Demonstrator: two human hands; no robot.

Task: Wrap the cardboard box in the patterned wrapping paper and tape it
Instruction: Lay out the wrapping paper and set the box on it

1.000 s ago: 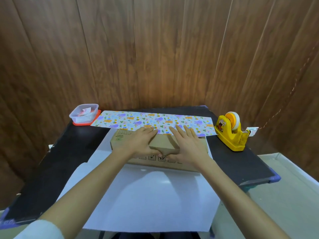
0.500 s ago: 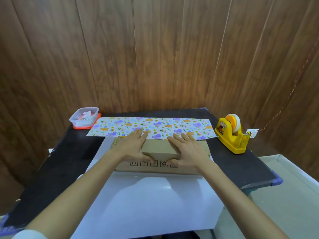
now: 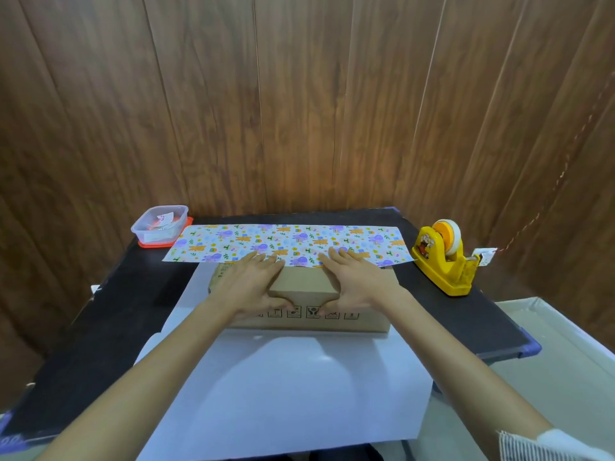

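Patterned far flap of wrapping paper (image 3: 283,241) shows wider than half second back; fingertips now reach its near edge. Black table (image 3: 100,327) carries all. Paper lies white side up from table's near edge, under box, toward far edge. Cardboard box (image 3: 306,284) sits mid-table on paper. Yellow tape dispenser (image 3: 444,261) at right edge; plastic container (image 3: 159,224) at far left corner. Left hand (image 3: 248,287) and right hand (image 3: 357,284) press flat on box top, fingers straight, gripping nothing, thumbs on front face.

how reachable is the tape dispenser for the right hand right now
Probably yes: the right hand lies flat on the box, and the tape dispenser stands off to its right with nothing upright between them. It would just have to leave the box.
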